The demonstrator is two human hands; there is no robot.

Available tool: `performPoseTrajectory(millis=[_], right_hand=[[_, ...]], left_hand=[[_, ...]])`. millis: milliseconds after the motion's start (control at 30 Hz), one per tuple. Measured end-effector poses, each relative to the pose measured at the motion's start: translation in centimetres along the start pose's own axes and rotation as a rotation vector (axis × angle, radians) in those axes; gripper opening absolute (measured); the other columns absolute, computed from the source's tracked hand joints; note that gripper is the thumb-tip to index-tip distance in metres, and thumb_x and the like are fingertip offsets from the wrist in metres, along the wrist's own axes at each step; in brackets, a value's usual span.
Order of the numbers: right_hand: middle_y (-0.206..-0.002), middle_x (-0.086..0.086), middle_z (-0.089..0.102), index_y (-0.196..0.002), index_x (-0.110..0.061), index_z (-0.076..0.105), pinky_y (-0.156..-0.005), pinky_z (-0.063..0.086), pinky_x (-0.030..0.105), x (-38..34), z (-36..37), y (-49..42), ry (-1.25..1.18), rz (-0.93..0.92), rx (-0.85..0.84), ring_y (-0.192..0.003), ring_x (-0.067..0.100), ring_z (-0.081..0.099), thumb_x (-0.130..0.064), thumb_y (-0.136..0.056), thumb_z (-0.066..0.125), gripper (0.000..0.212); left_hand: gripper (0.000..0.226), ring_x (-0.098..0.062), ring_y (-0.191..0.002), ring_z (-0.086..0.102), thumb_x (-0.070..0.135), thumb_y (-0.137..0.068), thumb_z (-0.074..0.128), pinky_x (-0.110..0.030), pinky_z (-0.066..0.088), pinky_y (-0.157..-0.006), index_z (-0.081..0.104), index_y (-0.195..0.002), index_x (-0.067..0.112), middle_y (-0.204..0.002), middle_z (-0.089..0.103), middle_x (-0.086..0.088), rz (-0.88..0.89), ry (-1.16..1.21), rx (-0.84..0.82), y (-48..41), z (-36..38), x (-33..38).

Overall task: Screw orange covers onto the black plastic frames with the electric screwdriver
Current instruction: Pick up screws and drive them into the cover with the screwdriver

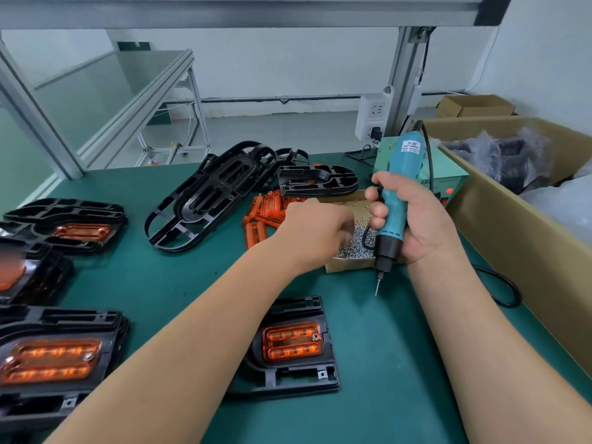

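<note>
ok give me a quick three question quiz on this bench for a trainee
1. True or false: the right hand grips the teal electric screwdriver with its bit pointing down.
2. Pick one: the left hand reaches into
A) the small cardboard box of silver screws
B) the large carton
C) the heap of loose covers
3. Fill in: the translucent cover seated in the black plastic frame nearest the person is coloured ____.

Key: 1 true; 2 A; 3 orange
</note>
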State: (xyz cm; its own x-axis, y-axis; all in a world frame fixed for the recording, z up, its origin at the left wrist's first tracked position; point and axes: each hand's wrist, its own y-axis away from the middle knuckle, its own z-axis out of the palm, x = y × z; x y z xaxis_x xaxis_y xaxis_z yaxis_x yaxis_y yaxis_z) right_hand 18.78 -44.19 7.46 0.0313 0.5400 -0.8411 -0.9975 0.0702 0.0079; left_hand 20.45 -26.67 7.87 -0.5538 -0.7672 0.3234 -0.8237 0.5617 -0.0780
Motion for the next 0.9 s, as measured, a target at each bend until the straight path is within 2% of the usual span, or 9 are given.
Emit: performPoseTrajectory(millis=[200, 267, 333, 400, 467, 567, 667, 733, 900], right_hand=[[-0.078, 0.006, 0.064, -0.124, -0.010, 0.044, -0.044, 0.047, 0.022, 0.1, 0.0, -0.1, 0.014, -0.015, 0.012, -0.050, 0.010, 0.052, -0.015, -0.096, 0.066, 0.037], [-0.077, 0.006, 0.064, -0.124, -0.010, 0.044, -0.044, 0.047, 0.022, 0.2, 0.1, 0.0, 0.020, -0.011, 0.015, -0.050, 0.010, 0.052, -0.015, -0.097, 0.065, 0.034], [-0.077, 0.005, 0.064, -0.123, -0.010, 0.045, -0.043, 0.046, 0.021, 0.2, 0.1, -0.1, 0.027, -0.006, 0.019, -0.050, 0.009, 0.052, -0.015, -0.098, 0.065, 0.032], [-0.076, 0.004, 0.064, -0.122, -0.010, 0.046, -0.043, 0.046, 0.021, 0.3, 0.2, -0.1, 0.028, -0.001, 0.032, -0.049, 0.009, 0.051, -0.014, -0.098, 0.065, 0.031], [-0.076, 0.004, 0.063, -0.122, -0.009, 0.046, -0.043, 0.046, 0.021, 0.3, 0.4, -0.1, 0.030, -0.005, 0.038, -0.049, 0.009, 0.051, -0.014, -0.098, 0.065, 0.031], [-0.077, 0.005, 0.063, -0.121, -0.009, 0.045, -0.042, 0.045, 0.021, 0.6, 1.0, 0.2, 0.027, -0.019, 0.034, -0.049, 0.009, 0.050, -0.014, -0.099, 0.063, 0.029], [-0.078, 0.005, 0.062, -0.121, -0.010, 0.044, -0.042, 0.045, 0.022, 1.1, 2.2, 0.9, -0.010, -0.049, 0.019, -0.049, 0.009, 0.050, -0.014, -0.099, 0.063, 0.029], [-0.079, 0.005, 0.061, -0.119, -0.011, 0.044, -0.043, 0.045, 0.022, 1.6, 3.3, 1.6, -0.062, -0.076, 0.003, -0.050, 0.009, 0.049, -0.016, -0.099, 0.063, 0.028], [-0.076, 0.004, 0.058, -0.102, -0.016, 0.057, -0.049, 0.048, 0.024, 2.1, 5.2, 3.7, -0.194, -0.157, -0.078, -0.055, 0.013, 0.051, -0.030, -0.103, 0.056, 0.014]], left_hand=[[0.013, -0.021, -0.104, 0.059, 0.022, -0.104, 0.059, -0.043, 0.036, -0.104, 0.062, -0.097, 0.033, -0.088, 0.065, 0.013, -0.047, 0.106, 0.023, 0.4, 0.1, -0.5], [0.012, -0.019, -0.097, 0.058, 0.021, -0.106, 0.057, -0.042, 0.042, -0.097, 0.061, -0.097, 0.028, -0.087, 0.062, 0.012, -0.069, 0.232, 0.035, 0.8, 0.1, -0.5], [0.010, -0.015, -0.089, 0.060, 0.021, -0.107, 0.055, -0.035, 0.049, -0.082, 0.062, -0.101, 0.022, -0.093, 0.064, 0.006, -0.095, 0.386, 0.074, 1.2, -0.4, -0.5], [0.011, -0.010, -0.076, 0.062, 0.019, -0.107, 0.055, -0.026, 0.053, -0.067, 0.063, -0.101, 0.020, -0.091, 0.067, 0.000, -0.177, 0.661, 0.152, 1.8, -1.1, -0.6], [0.012, -0.010, -0.069, 0.062, 0.015, -0.108, 0.055, -0.024, 0.055, -0.059, 0.064, -0.099, 0.014, -0.082, 0.064, -0.002, -0.285, 1.092, 0.180, 2.9, -2.2, -0.9], [0.011, -0.009, -0.065, 0.057, 0.013, -0.108, 0.055, -0.018, 0.051, -0.053, 0.060, -0.101, 0.007, -0.078, 0.058, -0.003, -0.359, 1.634, 0.066, 5.7, -3.4, -2.0], [0.002, -0.010, -0.068, 0.055, 0.009, -0.102, 0.055, -0.015, 0.049, -0.052, 0.056, -0.101, 0.007, -0.084, 0.058, -0.006, -0.419, 2.001, -0.084, 8.9, -3.6, -2.5], [0.003, -0.010, -0.068, 0.054, 0.009, -0.097, 0.057, -0.014, 0.046, -0.049, 0.056, -0.099, 0.007, -0.088, 0.060, -0.008, -0.437, 2.065, -0.144, 10.4, -3.3, -2.5], [0.006, -0.006, -0.060, 0.045, 0.012, -0.101, 0.061, -0.013, 0.033, -0.044, 0.062, -0.095, 0.011, -0.087, 0.059, -0.004, -0.418, 1.861, -0.146, 12.0, -2.4, -2.8]])
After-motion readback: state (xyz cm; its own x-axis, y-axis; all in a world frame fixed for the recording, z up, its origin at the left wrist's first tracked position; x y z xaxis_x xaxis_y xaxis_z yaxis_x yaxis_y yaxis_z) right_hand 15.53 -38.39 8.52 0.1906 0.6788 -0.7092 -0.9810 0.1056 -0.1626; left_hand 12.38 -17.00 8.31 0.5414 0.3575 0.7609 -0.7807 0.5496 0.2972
